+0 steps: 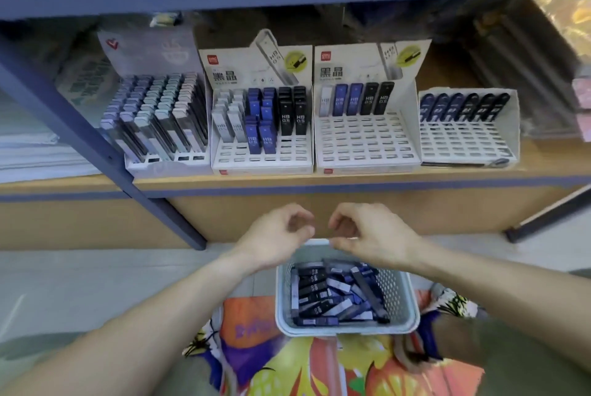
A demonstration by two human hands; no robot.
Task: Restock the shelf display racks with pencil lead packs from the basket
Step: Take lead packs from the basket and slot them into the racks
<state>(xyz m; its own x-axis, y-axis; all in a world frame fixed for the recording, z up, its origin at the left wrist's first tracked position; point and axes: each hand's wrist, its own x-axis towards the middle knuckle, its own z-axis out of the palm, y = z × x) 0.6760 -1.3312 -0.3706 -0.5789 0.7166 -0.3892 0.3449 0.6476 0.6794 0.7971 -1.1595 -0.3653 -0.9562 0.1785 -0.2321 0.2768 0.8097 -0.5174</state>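
Head view has us looking down at both hands, held side by side above the far rim of the pale grey perforated plastic basket (pixel 398 291). Our left hand (pixel 277 237) has its fingers loosely curled, thumb and forefinger tips close together, and we can't see anything between them. Our right hand (pixel 367 235) looks about the same: fingers curled inward, with nothing visibly pinched (it's a bit blurry there, so a tiny item could hide). The two hands are near each other but not touching.

The basket sits on a bright fruit-print cloth (pixel 319 363) and holds a jumbled heap of slim blue, black and white pencil lead packs (pixel 335 293), lying every which way.

Up on the tan wooden shelf (pixel 351 179) with its blue metal frame we've got four racks in a row. The leftmost white rack of clear-cased leads (pixel 160 117) is nearly full. Next, the white cardboard display rack with white, blue and black HB 0.5 packs (pixel 260 120) is roughly half filled. The second matching white cardboard rack (pixel 364 136) has just one back row of packs, with the slots in front bare. The low white slotted rack on the right (pixel 467 130) also carries a single back row of dark blue and black packs.
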